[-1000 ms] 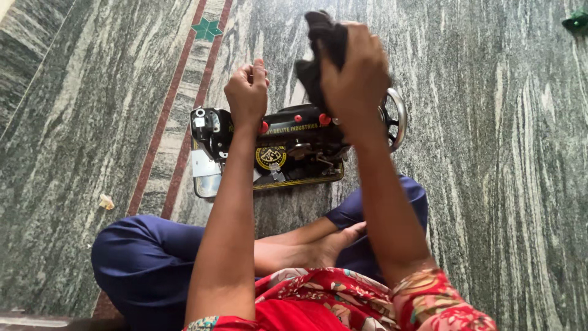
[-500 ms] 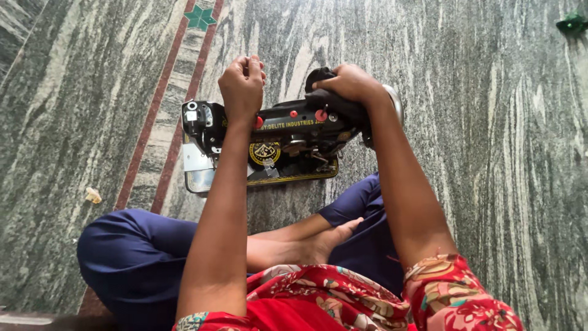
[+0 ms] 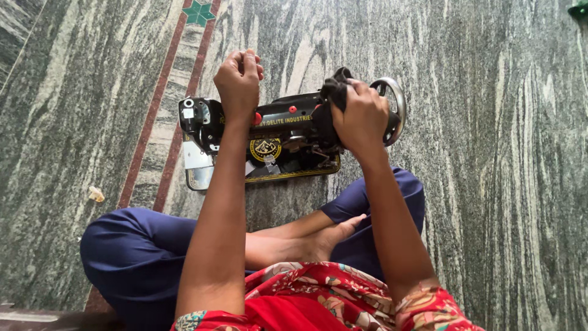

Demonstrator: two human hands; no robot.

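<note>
Head view: the sewing machine (image 3: 269,138) sits on the stone floor (image 3: 490,184) before crossed legs. The right hand (image 3: 361,116) clutches a dark cloth (image 3: 335,89), seemingly wiping beside the handwheel (image 3: 395,104); the left hand (image 3: 237,83), fisted, steadies its arm. Firm, short rubs suit best.

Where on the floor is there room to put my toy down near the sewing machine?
Bare floor lies right of the handwheel, and beyond the sewing machine. Left of it, past the striped border, only a small scrap lies. It is crowded between machine and crossed legs.
</note>
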